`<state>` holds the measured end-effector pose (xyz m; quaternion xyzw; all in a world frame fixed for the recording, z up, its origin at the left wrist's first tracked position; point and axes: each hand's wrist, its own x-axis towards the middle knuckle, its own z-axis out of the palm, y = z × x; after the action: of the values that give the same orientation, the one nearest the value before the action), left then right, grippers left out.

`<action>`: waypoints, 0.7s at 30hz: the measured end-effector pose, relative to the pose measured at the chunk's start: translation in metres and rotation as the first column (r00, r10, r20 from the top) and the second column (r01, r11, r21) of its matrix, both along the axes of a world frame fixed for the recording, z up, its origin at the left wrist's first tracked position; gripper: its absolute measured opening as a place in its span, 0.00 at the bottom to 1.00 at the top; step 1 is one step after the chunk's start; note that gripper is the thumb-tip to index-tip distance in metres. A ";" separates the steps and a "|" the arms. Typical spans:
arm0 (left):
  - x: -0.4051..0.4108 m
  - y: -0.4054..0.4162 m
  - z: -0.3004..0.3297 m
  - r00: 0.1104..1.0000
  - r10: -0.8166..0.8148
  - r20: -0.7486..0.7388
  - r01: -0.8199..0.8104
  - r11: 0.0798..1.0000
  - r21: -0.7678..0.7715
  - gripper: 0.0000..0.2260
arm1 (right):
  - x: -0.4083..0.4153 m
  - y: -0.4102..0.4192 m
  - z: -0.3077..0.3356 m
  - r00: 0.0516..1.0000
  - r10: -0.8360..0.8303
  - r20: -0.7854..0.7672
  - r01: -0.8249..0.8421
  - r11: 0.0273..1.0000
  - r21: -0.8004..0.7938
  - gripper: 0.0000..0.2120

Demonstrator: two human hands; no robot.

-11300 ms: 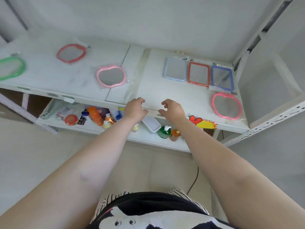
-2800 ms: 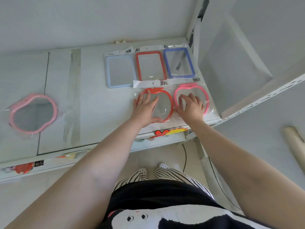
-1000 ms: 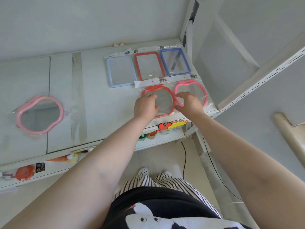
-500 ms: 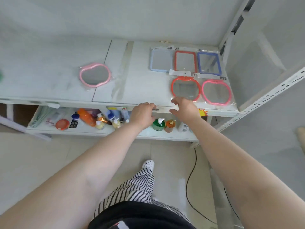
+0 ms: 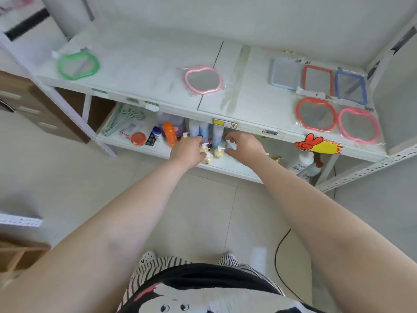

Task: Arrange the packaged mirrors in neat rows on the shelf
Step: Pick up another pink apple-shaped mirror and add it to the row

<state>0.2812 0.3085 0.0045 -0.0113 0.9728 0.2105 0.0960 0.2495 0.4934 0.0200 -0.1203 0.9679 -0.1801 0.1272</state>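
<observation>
Both hands hang in the air below the front edge of the upper shelf (image 5: 158, 64), side by side but apart, holding nothing. The left hand (image 5: 188, 150) has loosely curled fingers; the right hand (image 5: 244, 145) is relaxed, its fingers bent a little.

Behind them, the lower shelf (image 5: 232, 168) carries small yellow pump bottles (image 5: 217, 152), an orange bottle (image 5: 170, 134), a round red tin (image 5: 138, 138), pale green hangers (image 5: 123, 116) and a white bottle (image 5: 303, 161) to the right.

On the upper shelf's right end, the packaged mirrors lie in two rows: at the back a light blue rectangular mirror (image 5: 284, 74), a red rectangular mirror (image 5: 317, 80) and a dark blue rectangular mirror (image 5: 350, 86); in front a red apple-shaped mirror (image 5: 316, 114) just beside a pink apple-shaped mirror (image 5: 359, 124). Another pink mirror (image 5: 202, 79) lies alone mid-shelf, and a green mirror (image 5: 78, 65) lies at the far left.
</observation>
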 end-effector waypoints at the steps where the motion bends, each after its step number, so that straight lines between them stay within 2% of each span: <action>1: 0.005 -0.019 -0.001 1.000 0.013 0.007 -0.013 1.000 0.006 0.17 | 0.002 -0.019 -0.001 1.000 0.009 0.002 -0.009 1.000 0.004 0.18; 11: 0.035 -0.242 -0.008 0.988 0.154 0.014 -0.155 0.987 0.047 0.18 | 0.026 -0.229 -0.022 0.998 0.045 0.053 -0.044 0.999 -0.019 0.18; 16: 0.035 -0.303 -0.013 0.978 0.204 0.035 -0.206 0.974 0.088 0.19 | 0.018 -0.286 -0.027 0.995 0.061 0.077 -0.063 0.998 0.017 0.17; 21: 0.008 -0.331 -0.020 0.980 0.196 0.013 -0.197 0.974 0.114 0.20 | -0.012 -0.328 -0.027 0.994 0.065 0.093 -0.064 0.998 -0.017 0.15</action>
<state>0.2887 -0.0228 -0.0160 -0.1021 0.9531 0.2744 0.0763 0.2374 0.1658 -0.0071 -0.1438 0.9552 -0.1883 0.1774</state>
